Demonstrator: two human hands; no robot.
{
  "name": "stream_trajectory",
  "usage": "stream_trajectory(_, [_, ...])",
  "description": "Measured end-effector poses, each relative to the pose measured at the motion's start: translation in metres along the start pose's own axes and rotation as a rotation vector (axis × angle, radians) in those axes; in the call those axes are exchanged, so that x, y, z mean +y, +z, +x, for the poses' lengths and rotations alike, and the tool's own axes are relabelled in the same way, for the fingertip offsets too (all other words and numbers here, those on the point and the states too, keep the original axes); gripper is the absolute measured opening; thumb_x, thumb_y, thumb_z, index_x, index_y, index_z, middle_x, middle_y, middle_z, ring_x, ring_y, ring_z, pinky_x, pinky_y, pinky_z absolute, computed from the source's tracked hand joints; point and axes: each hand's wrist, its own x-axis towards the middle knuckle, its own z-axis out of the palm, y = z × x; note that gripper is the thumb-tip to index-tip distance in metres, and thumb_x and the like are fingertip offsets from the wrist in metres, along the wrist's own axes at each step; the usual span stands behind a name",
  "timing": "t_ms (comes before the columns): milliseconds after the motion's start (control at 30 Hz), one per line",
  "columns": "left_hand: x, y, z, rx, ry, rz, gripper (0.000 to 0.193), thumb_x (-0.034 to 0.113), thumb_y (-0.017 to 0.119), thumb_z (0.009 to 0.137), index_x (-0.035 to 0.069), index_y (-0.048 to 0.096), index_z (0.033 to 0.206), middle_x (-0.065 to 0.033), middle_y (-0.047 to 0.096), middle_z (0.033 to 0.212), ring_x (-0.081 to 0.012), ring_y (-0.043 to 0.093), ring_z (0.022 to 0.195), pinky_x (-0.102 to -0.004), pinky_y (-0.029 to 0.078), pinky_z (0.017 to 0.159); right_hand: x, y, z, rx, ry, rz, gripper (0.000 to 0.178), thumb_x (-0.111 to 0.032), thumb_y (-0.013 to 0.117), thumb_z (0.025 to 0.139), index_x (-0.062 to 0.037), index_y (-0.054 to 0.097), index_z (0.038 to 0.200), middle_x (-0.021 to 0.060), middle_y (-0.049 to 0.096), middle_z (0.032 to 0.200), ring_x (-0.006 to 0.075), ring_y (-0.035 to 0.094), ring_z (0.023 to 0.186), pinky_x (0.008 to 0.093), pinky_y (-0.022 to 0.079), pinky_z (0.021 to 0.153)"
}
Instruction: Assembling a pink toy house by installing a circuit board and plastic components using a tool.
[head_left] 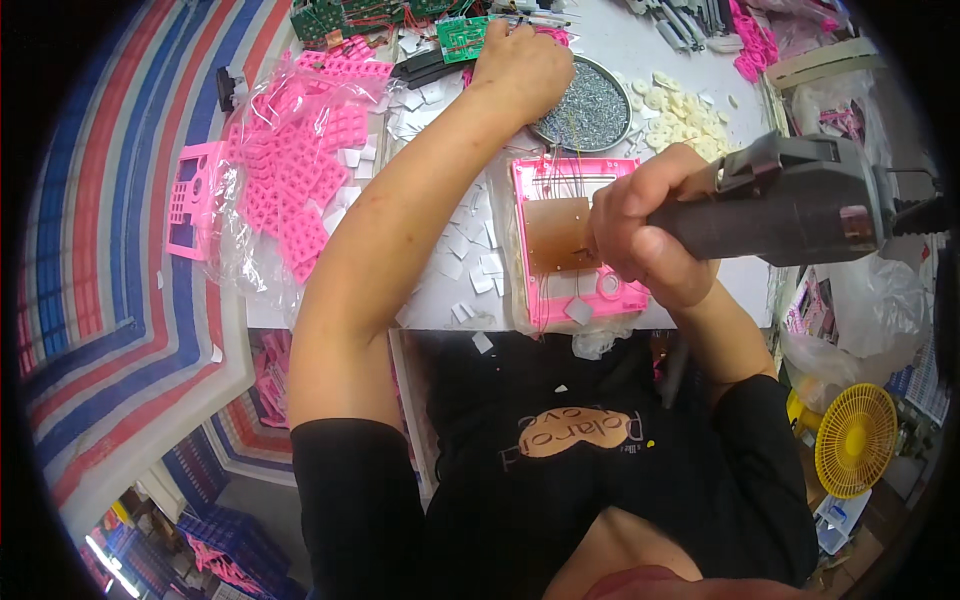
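At two o'clock, a pink panel (550,298) with a brown board (557,237) lies under the right hand (630,225), its fingers wrapped around a dark handheld tool (795,200), while at twelve the left hand (525,75) curls beside a round dish (629,112), whether pinching anything I cannot tell.

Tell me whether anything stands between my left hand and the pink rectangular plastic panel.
Yes: a round tray of small grey metal pieces lies between, its left side hidden in view by the left hand, and thin dark wires cross the far edge of the pink panel.
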Motion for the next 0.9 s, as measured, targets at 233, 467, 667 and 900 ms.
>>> stream_trajectory(233, [0.039, -0.052, -0.125, 0.299, 0.009, -0.328, 0.015, 0.025, 0.068, 0.088, 0.012, 0.062, 0.091, -0.0038, 0.062, 0.088, -0.0254, 0.058, 0.092, -0.0490, 0.033, 0.088, -0.021, 0.003, 0.004, 0.066, -0.017, 0.165, 0.029, -0.023, 0.069, 0.093, -0.0111, 0.044, 0.105, -0.0020, 0.046, 0.058, 0.0117, 0.044, 0.048, 0.0301, 0.039, 0.049])
stream_trajectory(467, [0.074, -0.066, -0.187, 0.197, -0.139, -0.751, 0.019, 0.018, 0.081, 0.078, 0.014, 0.063, 0.086, 0.0013, 0.060, 0.080, -0.0207, 0.058, 0.083, -0.0447, 0.030, 0.091, -0.012, 0.021, 0.010, 0.027, -0.039, 0.144, 0.031, -0.026, 0.069, 0.094, -0.0125, 0.044, 0.104, -0.0026, 0.045, 0.058, 0.0117, 0.044, 0.048, 0.0297, 0.039, 0.050])
stream_trajectory(667, [0.072, -0.066, -0.187, 0.213, -0.167, -0.770, 0.020, 0.018, 0.082, 0.076, 0.014, 0.064, 0.083, 0.0026, 0.061, 0.077, -0.0196, 0.058, 0.080, -0.0463, 0.029, 0.092, -0.005, 0.024, 0.008, 0.004, -0.011, 0.096, 0.030, -0.025, 0.068, 0.095, -0.0119, 0.043, 0.104, -0.0019, 0.046, 0.059, 0.0113, 0.044, 0.048, 0.0303, 0.041, 0.051])
stream_trajectory(900, [0.074, -0.080, -0.185, 0.136, -0.188, -0.500, 0.029, 0.029, 0.084, 0.073, 0.013, 0.067, 0.091, -0.0018, 0.062, 0.102, -0.0218, 0.057, 0.101, -0.0534, 0.027, 0.099, 0.001, 0.022, 0.007, -0.012, -0.049, 0.048, 0.025, -0.018, 0.065, 0.095, -0.0100, 0.043, 0.104, -0.0001, 0.047, 0.061, 0.0114, 0.044, 0.049, 0.0298, 0.040, 0.049])
